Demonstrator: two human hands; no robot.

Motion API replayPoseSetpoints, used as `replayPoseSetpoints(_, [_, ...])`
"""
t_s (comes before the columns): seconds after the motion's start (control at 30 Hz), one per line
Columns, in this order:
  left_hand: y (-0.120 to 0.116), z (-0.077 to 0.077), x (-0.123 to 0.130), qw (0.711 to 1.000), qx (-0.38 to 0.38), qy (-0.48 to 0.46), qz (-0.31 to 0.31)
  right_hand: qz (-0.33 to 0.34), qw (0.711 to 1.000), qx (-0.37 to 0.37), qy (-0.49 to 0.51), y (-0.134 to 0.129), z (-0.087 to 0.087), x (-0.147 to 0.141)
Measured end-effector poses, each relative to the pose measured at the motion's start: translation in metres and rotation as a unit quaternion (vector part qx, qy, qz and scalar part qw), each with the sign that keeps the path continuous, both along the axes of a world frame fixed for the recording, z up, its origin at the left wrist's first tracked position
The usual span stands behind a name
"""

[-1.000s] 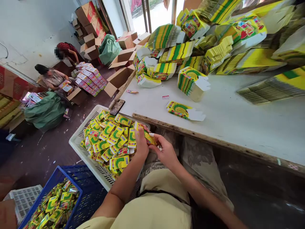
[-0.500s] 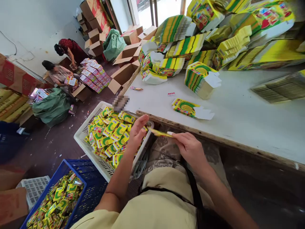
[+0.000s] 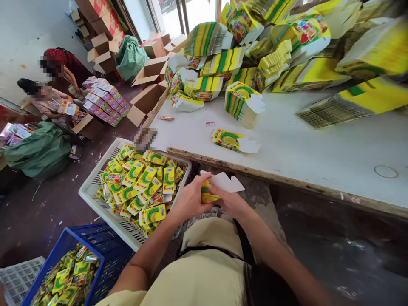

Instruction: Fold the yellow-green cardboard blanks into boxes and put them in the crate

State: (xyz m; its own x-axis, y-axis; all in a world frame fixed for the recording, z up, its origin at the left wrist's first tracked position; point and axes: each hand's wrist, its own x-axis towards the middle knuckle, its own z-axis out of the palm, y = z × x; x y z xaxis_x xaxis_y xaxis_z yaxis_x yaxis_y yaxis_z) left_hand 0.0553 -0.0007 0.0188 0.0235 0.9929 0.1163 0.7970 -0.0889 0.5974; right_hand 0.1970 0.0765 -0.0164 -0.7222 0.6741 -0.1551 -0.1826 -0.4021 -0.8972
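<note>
Between my two hands, over my lap, is a small yellow carton [image 3: 208, 196] with its white end flaps sticking out to the right. My left hand [image 3: 194, 196] is closed around its left end. My right hand [image 3: 230, 200] grips it at the right, beside the white flaps. Left of my hands, a white crate [image 3: 92, 193] holds many yellow-and-green cartons [image 3: 149, 178]. On the table, just beyond my hands, lies a single flattened carton [image 3: 227, 139] with its white flap to the right.
The white table [image 3: 287, 157] has a wooden edge and bears stacks of flat cartons [image 3: 244, 102]. A blue crate [image 3: 95, 250] of small yellow packets stands at lower left. Two people [image 3: 44, 100] work at far left near stacked pink boxes [image 3: 106, 100] and open cardboard boxes [image 3: 145, 102].
My left hand, open and apart before, has come over to the carton and closed on it. The carton, seen edge-on earlier, now shows its white flaps. The view has swung right.
</note>
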Motion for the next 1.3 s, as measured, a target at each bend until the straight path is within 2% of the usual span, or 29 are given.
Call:
replayPoseSetpoints(0.07, [-0.002,-0.003,0.002,0.999,0.028,0.008,-0.015,0.039,0.997,-0.068,0.014,0.000,-0.002,-0.002])
replayPoseSetpoints(0.13, [-0.003,-0.007,0.001,0.999,0.039,0.012,-0.009,0.003,0.999,-0.052,0.011,0.000,-0.005,-0.002])
replayPoseSetpoints(0.2, [-0.002,-0.009,-0.001,1.000,0.017,0.007,0.006,-0.037,0.999,0.032,0.008,-0.001,-0.007,-0.002])
replayPoseSetpoints(0.27, [0.001,-0.012,-0.003,0.999,-0.016,-0.019,0.025,-0.049,0.984,0.173,-0.004,-0.002,-0.008,0.000])
replayPoseSetpoints(0.37, [0.007,-0.017,-0.006,0.997,-0.009,-0.065,0.044,-0.034,0.926,0.372,-0.047,-0.002,-0.009,0.004])
replayPoseSetpoints(0.47, [0.008,-0.020,-0.009,0.997,0.019,-0.033,0.073,-0.063,0.889,0.448,-0.074,0.001,-0.014,0.007])
replayPoseSetpoints(0.57, [0.005,-0.017,-0.012,0.995,-0.015,0.000,0.096,-0.079,0.877,0.467,-0.082,0.005,-0.021,0.010])
replayPoseSetpoints(0.67, [0.001,-0.010,-0.018,0.994,-0.026,0.005,0.103,-0.016,0.872,0.480,-0.100,0.010,-0.021,0.012])
replayPoseSetpoints(0.87, [0.002,0.007,-0.026,0.998,-0.018,0.038,0.056,0.076,0.858,0.495,-0.120,0.024,0.005,0.020])
replayPoseSetpoints(0.97, [0.004,0.011,-0.022,0.997,-0.006,0.064,0.051,0.054,0.865,0.478,-0.146,0.024,0.014,0.015])
replayPoseSetpoints(1.1, [0.002,0.009,-0.021,0.994,0.008,0.080,0.070,0.010,0.878,0.453,-0.155,0.016,0.011,0.004])
replayPoseSetpoints(1.3, [0.002,0.010,-0.033,0.995,-0.024,0.073,0.058,0.070,0.854,0.491,-0.154,0.020,0.009,0.006])
